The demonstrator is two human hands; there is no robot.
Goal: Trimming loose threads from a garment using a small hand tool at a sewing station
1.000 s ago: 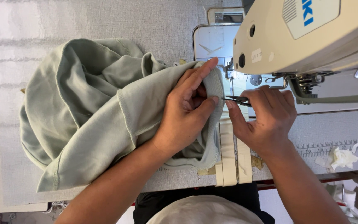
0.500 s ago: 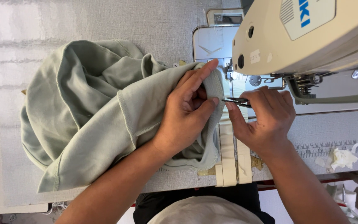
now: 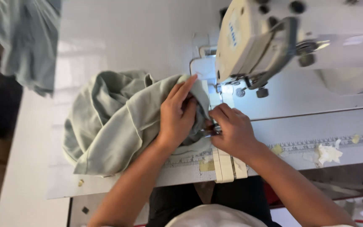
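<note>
Just below sewing machine point(image 3: 274, 46), hands point(image 3: 177, 117) on pale green garment point(image 3: 114, 122).

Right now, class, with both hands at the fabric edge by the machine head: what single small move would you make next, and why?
Probably close the small metal snips to trim at the edge. The right hand holds them against the pale green garment, which the left hand pinches just short of the sewing machine. Whether a thread is there is too small to tell.
</note>
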